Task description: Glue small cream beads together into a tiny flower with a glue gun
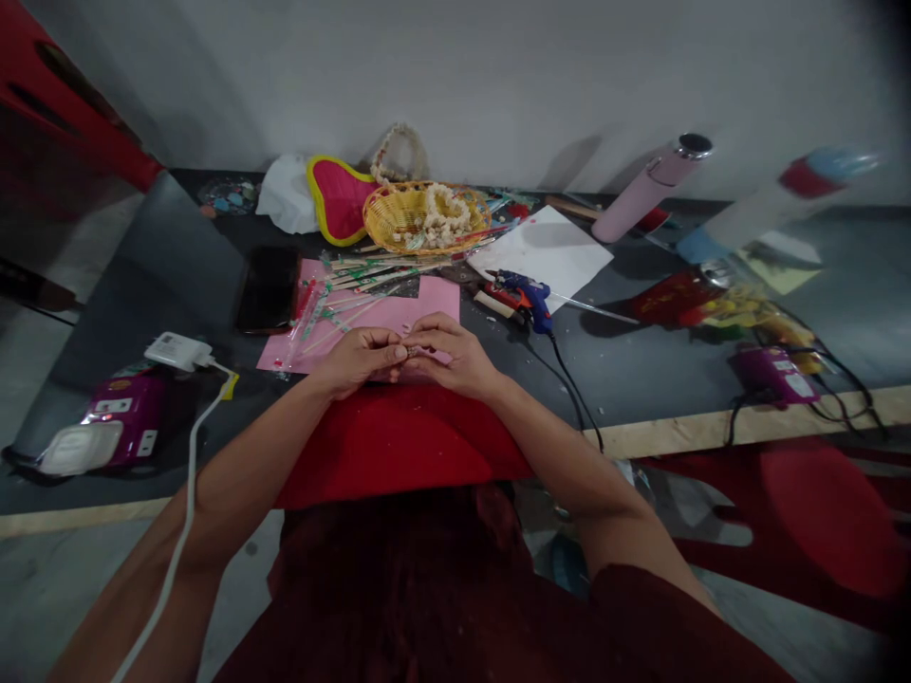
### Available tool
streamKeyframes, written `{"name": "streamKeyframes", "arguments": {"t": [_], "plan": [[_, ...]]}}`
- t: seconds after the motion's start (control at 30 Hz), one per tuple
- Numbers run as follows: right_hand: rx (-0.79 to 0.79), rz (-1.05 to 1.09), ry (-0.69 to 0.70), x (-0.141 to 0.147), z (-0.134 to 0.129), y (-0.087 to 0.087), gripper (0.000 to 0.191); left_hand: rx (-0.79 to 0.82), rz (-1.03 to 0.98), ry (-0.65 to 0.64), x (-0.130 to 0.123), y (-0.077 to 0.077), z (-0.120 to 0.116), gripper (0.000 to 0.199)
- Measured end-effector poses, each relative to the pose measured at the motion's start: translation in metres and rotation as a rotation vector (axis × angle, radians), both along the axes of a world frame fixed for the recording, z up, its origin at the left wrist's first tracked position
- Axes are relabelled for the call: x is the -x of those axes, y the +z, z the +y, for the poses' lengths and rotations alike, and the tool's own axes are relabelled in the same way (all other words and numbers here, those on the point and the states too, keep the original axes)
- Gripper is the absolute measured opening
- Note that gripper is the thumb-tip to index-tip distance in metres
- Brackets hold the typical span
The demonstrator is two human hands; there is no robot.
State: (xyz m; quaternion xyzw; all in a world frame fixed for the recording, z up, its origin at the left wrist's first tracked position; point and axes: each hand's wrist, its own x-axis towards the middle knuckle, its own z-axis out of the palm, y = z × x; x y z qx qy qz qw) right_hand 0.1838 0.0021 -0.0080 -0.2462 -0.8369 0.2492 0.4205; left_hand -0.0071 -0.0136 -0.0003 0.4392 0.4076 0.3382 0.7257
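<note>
My left hand (364, 360) and my right hand (450, 359) meet over the front edge of a pink sheet (439, 302), fingers pinched together. Between the fingertips is a small brownish piece (411, 352), too small to make out. A strip of pink material (437, 357) shows at the fingers of my right hand. Under the wrists lies a red cloth (405, 441). Thin sticks with green marks (362, 275) and a clear plastic packet (303, 327) lie just beyond my left hand. A blue glue gun (525, 292) rests beyond my right hand.
A yellow basket (388, 223) holds a pale beaded ring (446, 216). Nearby are a black phone (269, 289), white paper (559, 254) and a pink bottle (651, 187). Purple power blocks (132, 417) (774, 376) sit at both sides. A white cable (191, 474) crosses my left arm.
</note>
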Motion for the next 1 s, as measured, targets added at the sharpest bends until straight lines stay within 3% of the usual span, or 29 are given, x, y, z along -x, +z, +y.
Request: {"name": "streamKeyframes", "arguments": {"t": [0.33, 0.67, 1.0], "plan": [[0.021, 0.042, -0.054, -0.002, 0.000, 0.005, 0.020, 0.027, -0.043, 0.008, -0.002, 0.005, -0.003, 0.028], [0.038, 0.136, -0.330, -0.013, 0.003, 0.013, 0.020, -0.035, 0.039, 0.054, 0.000, 0.003, 0.000, 0.029], [0.006, 0.069, -0.287, -0.010, 0.005, 0.008, 0.016, -0.096, -0.004, 0.100, 0.004, 0.001, 0.002, 0.029]]}}
